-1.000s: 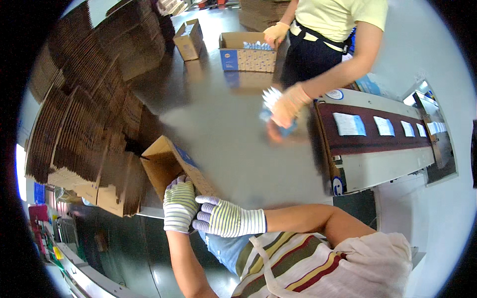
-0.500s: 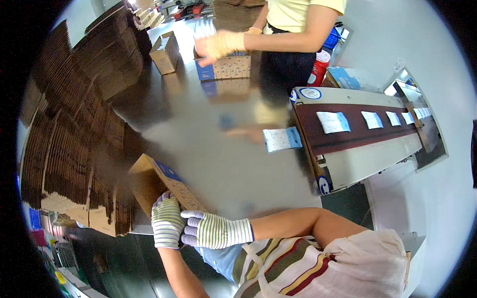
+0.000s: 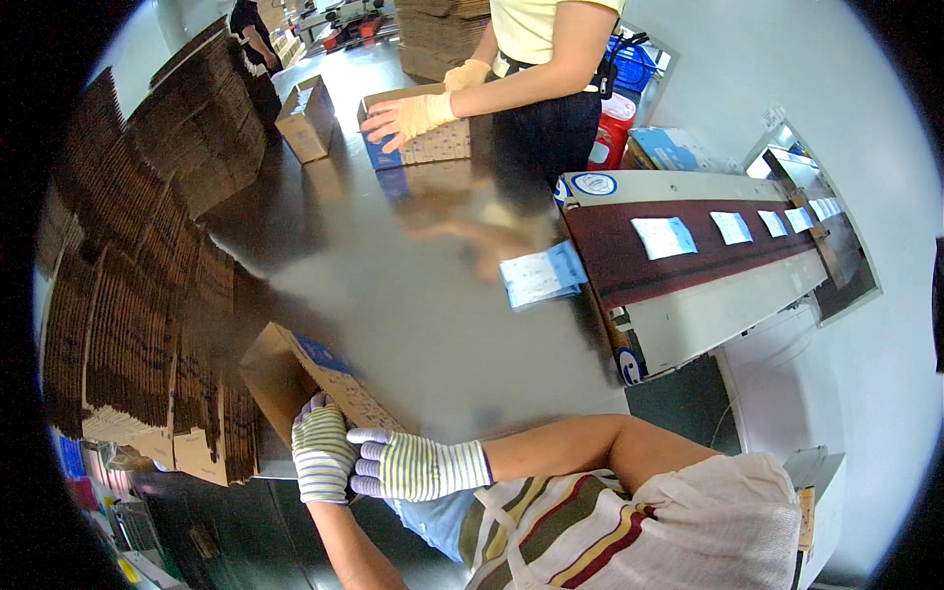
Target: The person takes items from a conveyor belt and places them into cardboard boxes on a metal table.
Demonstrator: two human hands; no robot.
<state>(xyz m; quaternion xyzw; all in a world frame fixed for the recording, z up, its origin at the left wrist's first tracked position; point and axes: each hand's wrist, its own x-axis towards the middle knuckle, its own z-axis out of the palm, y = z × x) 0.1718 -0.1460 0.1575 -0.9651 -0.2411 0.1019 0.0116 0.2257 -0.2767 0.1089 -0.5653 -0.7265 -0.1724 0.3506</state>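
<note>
An open brown cardboard box (image 3: 329,379) with a blue and patterned printed side stands tilted across the near left of the metal table. My left hand (image 3: 324,450), in a striped glove with purple fingers, is closed at the near end of the box, its fingertips bent over the edge. Beside it my right hand (image 3: 418,464), gloved alike, presses in from the right with fingers curled against the same end. The hands hide that edge and most of the box's inside.
Small white-and-blue packets (image 3: 664,238) lie along the dark red conveyor belt (image 3: 629,280); overlapping packets (image 3: 541,277) rest at its end. Stacked flat cartons (image 3: 128,324) line the left. Across the table (image 3: 423,334), a co-worker's gloved hand (image 3: 408,120) touches a filled box (image 3: 438,147). Another box (image 3: 307,123) stands farther left.
The co-worker's hand has settled from a blurred motion onto the side of the far box. Packets now overlap at the belt's end. My hands keep their hold, while the view has shifted slightly.
</note>
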